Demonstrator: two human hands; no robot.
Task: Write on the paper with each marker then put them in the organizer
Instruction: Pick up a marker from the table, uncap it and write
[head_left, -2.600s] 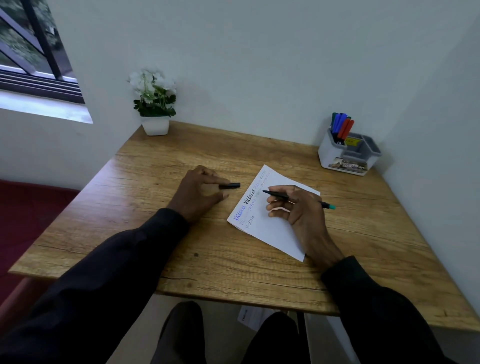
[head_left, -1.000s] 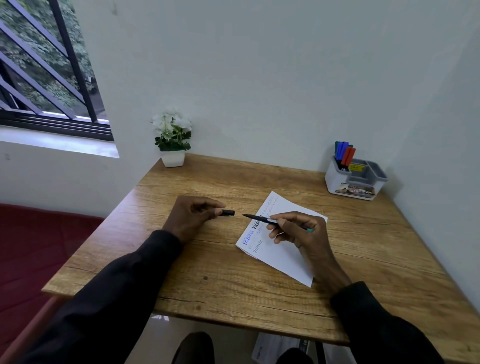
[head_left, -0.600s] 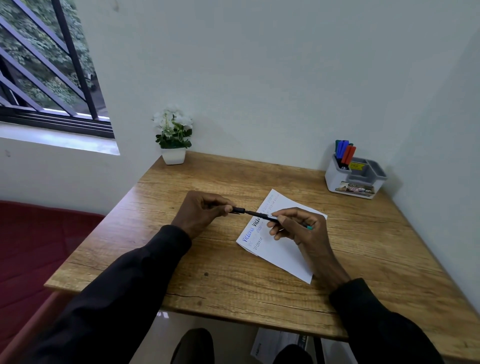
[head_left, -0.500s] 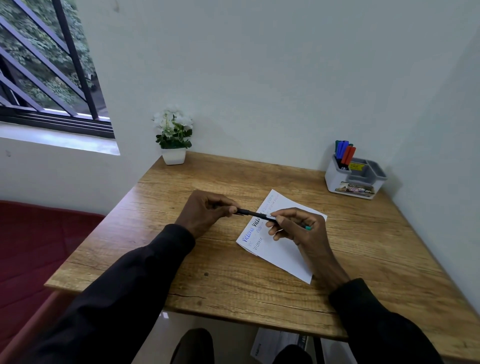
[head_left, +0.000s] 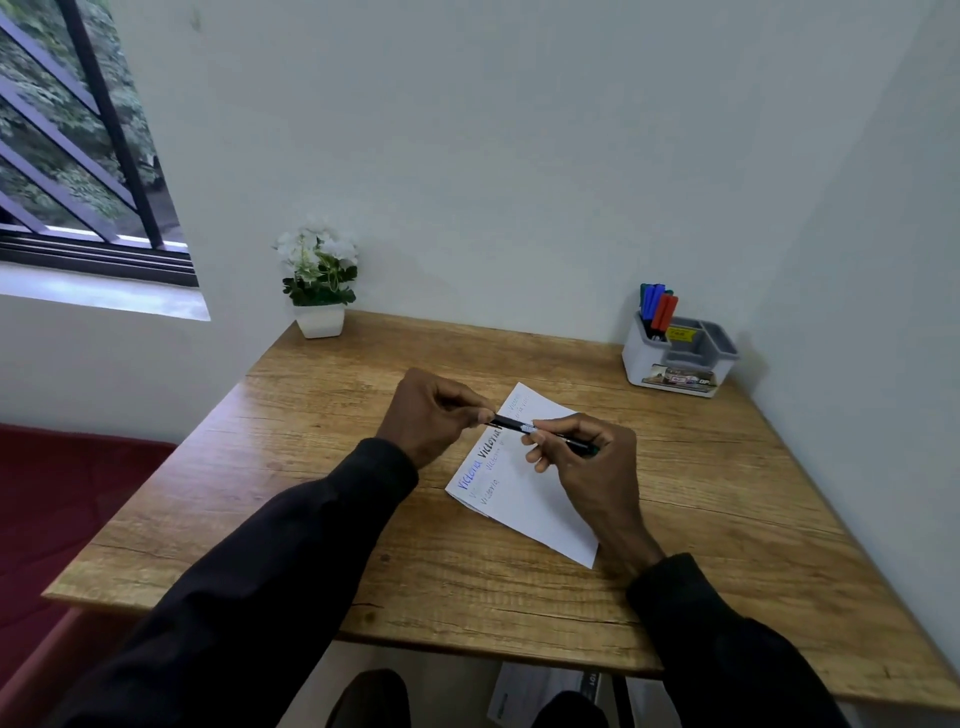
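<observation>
Black marker (head_left: 527, 427) spans the gap between your two hands, low over the sheet of paper (head_left: 535, 499) at the middle of the wooden table (head_left: 311, 467). Your right hand (head_left: 592, 467) has its fingers curled round the barrel, and your left hand (head_left: 434, 415) pinches the cap (head_left: 501, 421) at the tip end, so you appear to be capping this marker now that its line is on the page. Next, judge that the cap is pushed home along the barrel's own line, then let the left hand go and carry the marker with the right to the organizer (head_left: 641, 358) at the far right corner. Drop it upright into the left compartment, where the blue, red and green markers (head_left: 655, 309) already stand; they crowd that slot, so aim for a gap between them. Your left fingertips cover most of the cap, so whether it is fully seated cannot be told. The right palm hides the barrel's rear, with only a greenish end peeping out. Your hands cover part of the writing, and the fainter words are too small to read. Papers under the near table edge are cut off by it.
</observation>
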